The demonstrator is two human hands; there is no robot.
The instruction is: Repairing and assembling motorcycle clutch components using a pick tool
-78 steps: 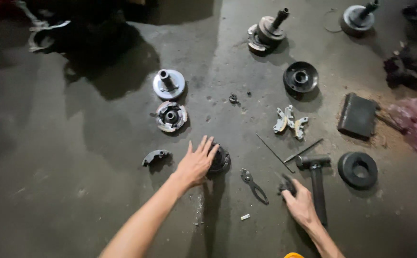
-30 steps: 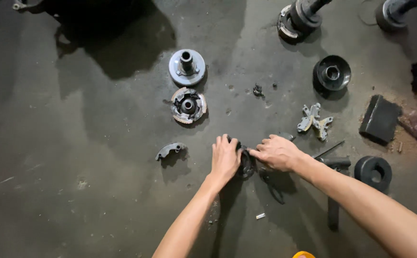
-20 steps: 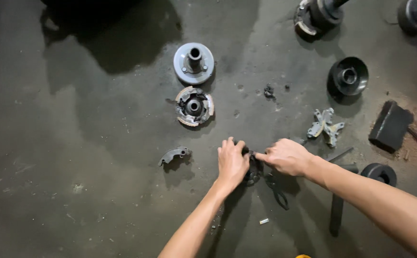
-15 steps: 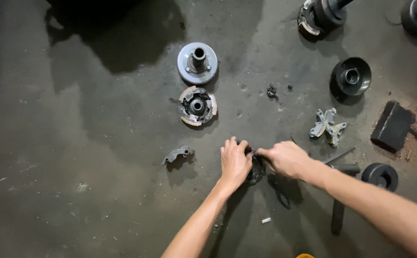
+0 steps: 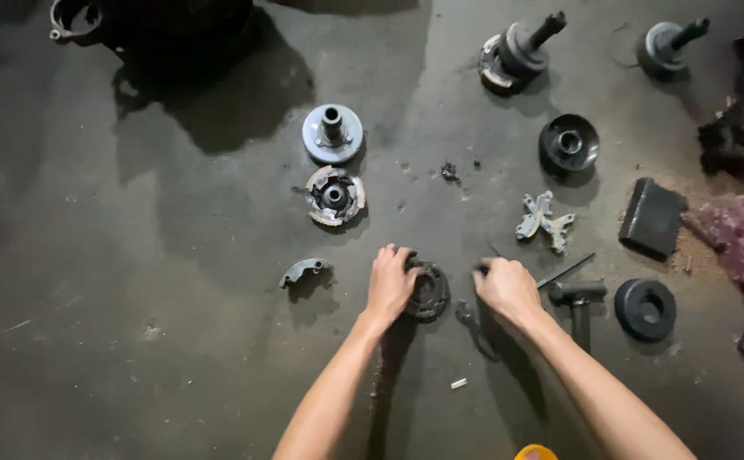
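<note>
Left hand: the left hand (image 5: 391, 284) lay flat on the dark round part (image 5: 427, 291), fingers curled over its left edge, gripping it.
Round part: it sat on the concrete floor (image 5: 133, 324), between both hands.
Right hand: the right hand (image 5: 508, 290) was closed in a loose fist just right of the part; whether it held anything, I could not tell.
Nearby: pliers (image 5: 472, 328) lay below the right hand, a hammer (image 5: 578, 305) just to its right, a curved metal piece (image 5: 304, 272) left of the left hand.
</note>
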